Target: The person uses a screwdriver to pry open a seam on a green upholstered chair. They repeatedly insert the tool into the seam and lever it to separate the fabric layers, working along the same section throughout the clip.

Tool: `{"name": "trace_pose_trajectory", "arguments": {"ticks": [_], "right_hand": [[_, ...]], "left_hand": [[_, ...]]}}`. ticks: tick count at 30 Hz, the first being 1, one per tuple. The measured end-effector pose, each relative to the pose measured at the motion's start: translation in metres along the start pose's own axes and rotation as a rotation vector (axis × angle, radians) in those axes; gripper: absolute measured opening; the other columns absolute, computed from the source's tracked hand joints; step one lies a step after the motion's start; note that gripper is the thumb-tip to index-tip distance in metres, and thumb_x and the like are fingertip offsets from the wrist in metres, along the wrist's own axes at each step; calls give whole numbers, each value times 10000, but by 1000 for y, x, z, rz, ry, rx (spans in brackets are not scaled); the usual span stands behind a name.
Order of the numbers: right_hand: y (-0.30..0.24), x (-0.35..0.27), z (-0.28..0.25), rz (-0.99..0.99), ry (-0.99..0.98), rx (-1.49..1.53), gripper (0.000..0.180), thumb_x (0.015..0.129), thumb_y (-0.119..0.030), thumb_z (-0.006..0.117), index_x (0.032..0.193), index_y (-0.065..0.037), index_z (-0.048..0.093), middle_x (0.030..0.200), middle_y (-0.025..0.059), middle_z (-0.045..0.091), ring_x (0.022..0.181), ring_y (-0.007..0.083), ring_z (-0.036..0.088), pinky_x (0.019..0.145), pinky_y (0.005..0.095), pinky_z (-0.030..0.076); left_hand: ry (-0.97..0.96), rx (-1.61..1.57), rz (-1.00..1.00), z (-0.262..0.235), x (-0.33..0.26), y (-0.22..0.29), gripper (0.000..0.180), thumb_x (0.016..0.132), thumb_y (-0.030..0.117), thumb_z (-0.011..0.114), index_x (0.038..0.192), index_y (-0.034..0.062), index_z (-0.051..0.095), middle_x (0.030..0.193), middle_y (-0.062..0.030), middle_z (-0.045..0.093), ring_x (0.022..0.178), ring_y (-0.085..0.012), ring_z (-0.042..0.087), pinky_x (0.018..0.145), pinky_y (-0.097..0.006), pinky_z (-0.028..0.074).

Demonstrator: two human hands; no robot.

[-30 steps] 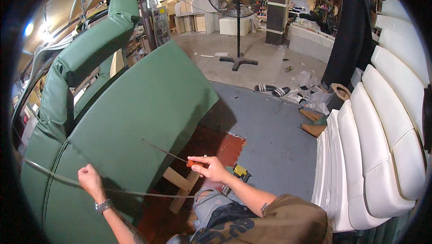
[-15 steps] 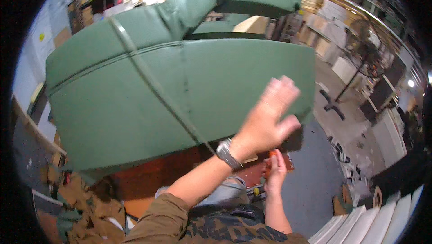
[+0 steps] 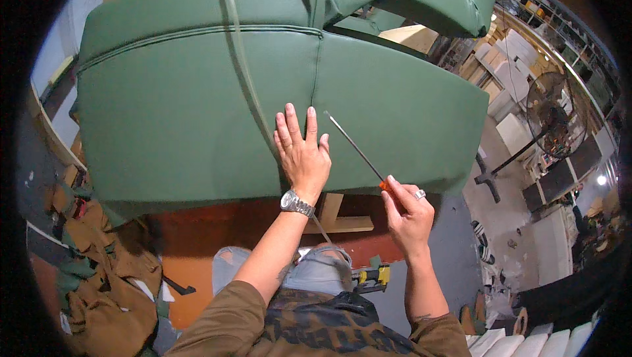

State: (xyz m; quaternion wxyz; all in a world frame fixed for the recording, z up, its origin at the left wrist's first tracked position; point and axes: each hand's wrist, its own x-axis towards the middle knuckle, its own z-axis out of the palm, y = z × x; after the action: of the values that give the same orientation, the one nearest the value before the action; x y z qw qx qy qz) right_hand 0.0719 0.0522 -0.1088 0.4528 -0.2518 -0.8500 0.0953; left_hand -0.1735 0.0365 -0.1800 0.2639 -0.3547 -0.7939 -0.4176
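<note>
Since half a second ago your view has swung square onto the big green vinyl-covered chair back (image 3: 197, 113), and your left hand (image 3: 303, 153), which was lifted in the air in front of it, now lies flat on the panel. Your right hand (image 3: 407, 215) has come up from low beside your knee to the panel's lower edge.

The chair back fills most of what you see, tipped toward you, its lower edge running across just above your wrists. A long clear plastic strip (image 3: 240, 61) runs down over the green cover from the top edge and passes under your left palm, coming out below your wrist watch (image 3: 294, 203). That hand is spread wide, fingers straight, gripping nothing, only pressing the cover and strip down.

Your right hand is closed on the orange handle of a thin metal-shafted tool (image 3: 355, 148), pinched between thumb and fingers. Its long axis runs diagonally, handle low and right, tip high and left. The tip rests on or just above the cover, just right of your left index and middle fingers and close to the vertical seam (image 3: 315, 74). So the point lies up and left of your grip, very near the pressing hand.
</note>
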Motion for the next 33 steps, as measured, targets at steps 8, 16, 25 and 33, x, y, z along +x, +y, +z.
{"name": "trace_pose_trajectory", "arguments": {"ticks": [8,16,25,33], "right_hand": [[-14,38,5,-131,-50,-224,393,907,-90,852,1278,-218,832,969,77,770,755,252,758,664,361,599],[-34,58,-3,-216,-103,-429,339,940,-135,830,1262,-240,822,949,60,755,737,261,745,627,385,586],[-47,88,-21,-397,-173,-565,272,965,-151,812,1222,-239,813,921,36,747,709,246,731,573,381,557],[-72,100,-25,-434,-225,-725,303,957,-159,815,1251,-229,796,876,37,713,692,246,715,568,382,558]], "left_hand": [[-9,-36,-22,1,1,4,661,1028,326,703,1656,239,519,1830,-197,204,1672,-478,182,1323,-640,238],[-15,-19,-16,0,1,2,675,1029,321,708,1668,258,499,1829,-183,214,1681,-443,186,1321,-619,254],[-22,-23,-27,3,1,3,687,1020,324,712,1669,265,493,1833,-177,204,1682,-442,181,1313,-614,273],[-32,-33,-24,3,0,2,681,1031,331,698,1674,255,488,1838,-176,194,1685,-442,168,1323,-609,246]]}}
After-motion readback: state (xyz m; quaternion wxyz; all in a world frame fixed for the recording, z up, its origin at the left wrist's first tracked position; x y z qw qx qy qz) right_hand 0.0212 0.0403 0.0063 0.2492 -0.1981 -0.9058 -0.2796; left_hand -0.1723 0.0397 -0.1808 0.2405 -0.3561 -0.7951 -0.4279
